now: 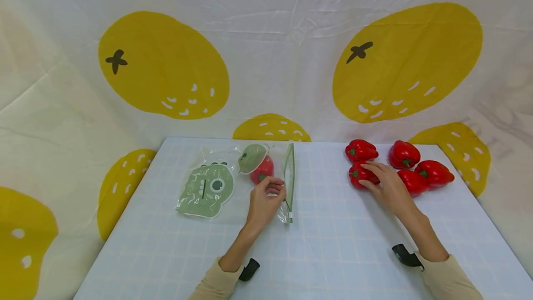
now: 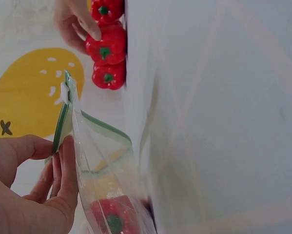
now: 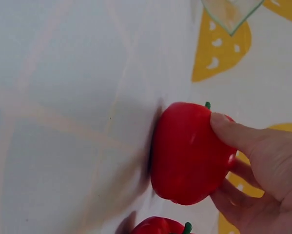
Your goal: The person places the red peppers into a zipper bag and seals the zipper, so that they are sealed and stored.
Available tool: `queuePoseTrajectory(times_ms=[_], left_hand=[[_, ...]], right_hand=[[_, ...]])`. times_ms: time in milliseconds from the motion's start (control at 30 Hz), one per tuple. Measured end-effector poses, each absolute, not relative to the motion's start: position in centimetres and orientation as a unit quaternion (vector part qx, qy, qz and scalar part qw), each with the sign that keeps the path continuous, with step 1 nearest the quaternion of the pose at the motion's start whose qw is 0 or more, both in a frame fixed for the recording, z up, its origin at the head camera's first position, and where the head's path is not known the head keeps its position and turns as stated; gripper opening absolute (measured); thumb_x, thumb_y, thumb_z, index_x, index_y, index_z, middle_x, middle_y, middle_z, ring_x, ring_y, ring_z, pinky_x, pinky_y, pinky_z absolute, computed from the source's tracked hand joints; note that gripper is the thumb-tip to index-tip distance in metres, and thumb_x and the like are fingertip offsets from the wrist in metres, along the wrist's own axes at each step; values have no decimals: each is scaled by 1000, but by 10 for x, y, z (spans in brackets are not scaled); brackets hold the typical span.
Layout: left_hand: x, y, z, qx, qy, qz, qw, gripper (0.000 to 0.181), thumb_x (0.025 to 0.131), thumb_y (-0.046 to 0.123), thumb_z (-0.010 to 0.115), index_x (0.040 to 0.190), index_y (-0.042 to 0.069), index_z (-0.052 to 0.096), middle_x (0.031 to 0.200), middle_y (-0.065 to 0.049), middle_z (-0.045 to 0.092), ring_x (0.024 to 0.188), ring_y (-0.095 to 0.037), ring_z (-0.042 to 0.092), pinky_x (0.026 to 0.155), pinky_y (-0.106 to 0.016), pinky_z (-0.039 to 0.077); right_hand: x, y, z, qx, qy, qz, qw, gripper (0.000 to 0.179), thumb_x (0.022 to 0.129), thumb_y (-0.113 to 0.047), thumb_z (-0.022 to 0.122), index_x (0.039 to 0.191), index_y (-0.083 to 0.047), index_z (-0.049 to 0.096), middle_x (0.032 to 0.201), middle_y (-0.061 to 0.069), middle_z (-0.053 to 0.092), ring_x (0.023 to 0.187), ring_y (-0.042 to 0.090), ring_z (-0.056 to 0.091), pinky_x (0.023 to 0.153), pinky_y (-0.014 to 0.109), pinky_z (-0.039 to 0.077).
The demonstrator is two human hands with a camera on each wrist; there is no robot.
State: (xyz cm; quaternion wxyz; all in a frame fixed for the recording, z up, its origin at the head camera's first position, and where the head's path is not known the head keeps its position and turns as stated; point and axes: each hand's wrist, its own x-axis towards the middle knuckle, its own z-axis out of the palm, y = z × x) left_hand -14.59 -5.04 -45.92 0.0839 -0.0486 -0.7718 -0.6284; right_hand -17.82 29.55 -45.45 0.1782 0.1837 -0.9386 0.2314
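A clear slider bag [image 1: 290, 163] with a green dinosaur print and green zip edge lies on the table, left of middle. My left hand [image 1: 265, 203] pinches its upper edge between thumb and fingers; in the left wrist view the bag's mouth [image 2: 107, 127] gapes. Inside sits one red bell pepper [image 1: 263, 171], partly behind the print. On the right, my right hand [image 1: 390, 190] grips another red bell pepper [image 1: 356, 175], thumb on one side and fingers on the other. In the right wrist view this held pepper [image 3: 184, 153] is at or very near the tabletop.
Several more red bell peppers surround my right hand: one behind [image 1: 360, 150], one at the back [image 1: 404, 154], and two to the right [image 1: 434, 174]. The table [image 1: 325, 244] has a pale checked cover. A white cloth with yellow fruit shapes [image 1: 162, 66] hangs behind.
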Motion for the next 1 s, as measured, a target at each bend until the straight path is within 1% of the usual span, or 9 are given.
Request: queuePoseTrajectory(times_ms=[167,300,467,600,767,900,1000], left_hand=[[-146,-50,-460,-50,-772,-628,83,13,89,2,73,102,1,70,93,-9,71,80,-19,68,71,-18,58],[-145,-50,-459,-48,-775,-625,78,13,90,2,73,103,2,70,94,-9,71,81,-19,68,72,-19,58],[-145,-50,-459,-48,-774,-627,74,14,90,3,73,104,2,70,94,-9,71,81,-19,68,72,-19,58],[-145,-50,-459,-47,-775,-626,75,14,90,3,73,103,2,70,94,-9,71,81,-19,68,72,-19,58],[-145,-50,-460,-50,-772,-628,81,13,89,2,73,102,1,70,92,-9,71,80,-18,68,71,-18,58],[-145,-50,-461,-51,-770,-630,85,12,89,1,73,100,1,70,90,-9,71,78,-18,69,71,-18,57],[-145,-50,-461,-49,-771,-629,84,12,89,1,73,101,1,70,90,-8,71,79,-17,68,71,-18,57]], right_hand=[[-182,298,-450,185,-947,221,142,65,79,-6,88,136,2,59,135,29,57,121,49,47,90,69,51],[-184,301,-447,168,-956,219,101,68,83,-13,85,142,2,54,140,31,54,123,50,43,88,69,52],[-188,304,-443,145,-960,234,46,73,85,-16,84,146,2,48,141,32,48,127,52,42,89,69,52],[-190,304,-438,143,-959,243,16,75,87,-19,83,148,1,46,143,34,46,130,54,43,91,69,50],[-193,304,-433,145,-960,240,-5,81,84,-21,85,150,2,44,143,34,49,130,55,44,90,68,52],[-194,302,-432,127,-958,255,-4,84,80,-22,88,148,3,46,139,34,51,125,53,48,85,63,57],[-194,298,-433,117,-954,275,2,84,80,-24,88,148,3,46,138,34,50,122,52,51,83,61,58]])
